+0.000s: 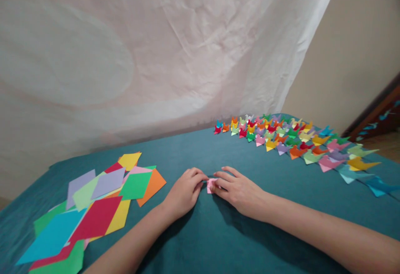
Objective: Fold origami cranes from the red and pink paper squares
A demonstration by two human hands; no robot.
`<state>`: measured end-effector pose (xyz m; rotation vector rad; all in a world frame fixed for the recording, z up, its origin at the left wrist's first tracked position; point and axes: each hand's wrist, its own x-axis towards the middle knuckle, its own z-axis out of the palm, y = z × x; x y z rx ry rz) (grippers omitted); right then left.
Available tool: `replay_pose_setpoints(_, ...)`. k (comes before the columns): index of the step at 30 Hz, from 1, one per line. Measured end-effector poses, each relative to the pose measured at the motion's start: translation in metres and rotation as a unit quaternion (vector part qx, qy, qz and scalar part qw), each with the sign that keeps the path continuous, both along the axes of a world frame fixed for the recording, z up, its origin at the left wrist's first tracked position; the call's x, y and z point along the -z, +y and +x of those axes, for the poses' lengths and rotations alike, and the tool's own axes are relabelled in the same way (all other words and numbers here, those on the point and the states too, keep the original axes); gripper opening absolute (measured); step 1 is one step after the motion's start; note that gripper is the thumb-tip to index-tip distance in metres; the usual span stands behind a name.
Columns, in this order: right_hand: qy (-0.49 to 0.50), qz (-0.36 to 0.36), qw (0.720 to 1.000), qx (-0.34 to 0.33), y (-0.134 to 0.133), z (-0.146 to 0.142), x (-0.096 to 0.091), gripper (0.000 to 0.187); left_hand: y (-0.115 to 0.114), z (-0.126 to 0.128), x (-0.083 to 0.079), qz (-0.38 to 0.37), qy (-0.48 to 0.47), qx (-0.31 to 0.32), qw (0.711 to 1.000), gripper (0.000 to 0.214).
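Note:
A small piece of folded pink paper (209,188) lies on the cloth between my two hands. The fingers of my left hand (186,188) are curled together, their tips at the paper's upper left edge. From the other side, my right hand (239,188) has its thumb and forefinger pinched on the pink paper, covering much of it, while its other fingers are spread above. How the folds run beneath the fingers is hidden.
Loose squares of coloured paper, among them a red sheet (97,217) and a blue sheet (51,236), overlap at the left. Rows of folded paper birds, such as a yellow bird (359,164), fill the right side. A pale curtain (175,53) hangs behind the teal tablecloth (187,245).

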<state>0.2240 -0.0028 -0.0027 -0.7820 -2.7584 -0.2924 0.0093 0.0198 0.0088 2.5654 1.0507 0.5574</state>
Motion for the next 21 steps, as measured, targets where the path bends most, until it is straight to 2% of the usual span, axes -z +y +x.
replay_pose_setpoints(3,0.004,0.001,1.0,0.005,0.001,0.0,0.001,0.027,-0.009,-0.002,-0.006,0.068,0.086,0.025,0.994,0.03)
replay_pose_setpoints(6,0.01,-0.001,1.0,0.012,0.001,0.0,0.002,0.026,-0.019,0.0,-0.009,0.094,0.152,0.034,0.983,0.028)
replay_pose_setpoints(11,0.018,-0.012,1.0,0.014,0.001,0.0,0.002,0.025,-0.03,0.003,-0.009,0.13,0.186,0.023,0.974,0.027)
replay_pose_setpoints(21,-0.005,-0.002,1.0,0.019,0.0,-0.001,0.004,0.026,-0.033,0.009,-0.007,0.182,0.26,-0.007,0.948,0.027)
